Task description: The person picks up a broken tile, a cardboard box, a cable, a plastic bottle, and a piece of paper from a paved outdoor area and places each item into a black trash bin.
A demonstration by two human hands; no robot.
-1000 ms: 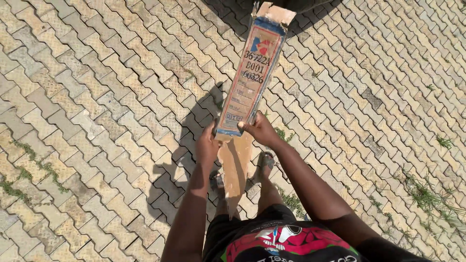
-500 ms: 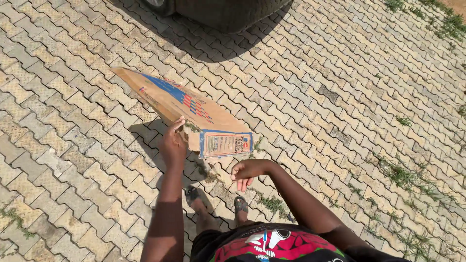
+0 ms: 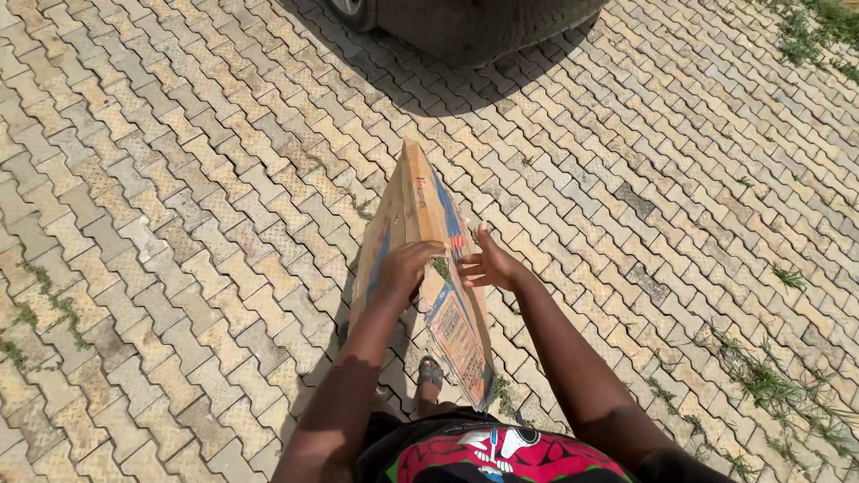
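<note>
A flattened brown cardboard box (image 3: 413, 207) with blue and red print stands partly spread open in front of me, its far end pointing away over the paving. My left hand (image 3: 404, 268) grips its upper edge, fingers curled over the fold. Just to the right, my right hand (image 3: 490, 265) has its fingers spread and touches the printed right panel (image 3: 458, 331). That panel hangs down toward my sandalled foot (image 3: 430, 370).
The ground is interlocking paving stones (image 3: 179, 179) with grass in the joints, thicker at the right (image 3: 769, 385). A dark parked car (image 3: 474, 22) and its shadow sit at the top. My red and black shirt (image 3: 501, 452) fills the bottom edge.
The cardboard went from upright to lying across to the left, and is now turned lengthwise away from me and spread open. My right hand, off it half a second ago, touches it again.
</note>
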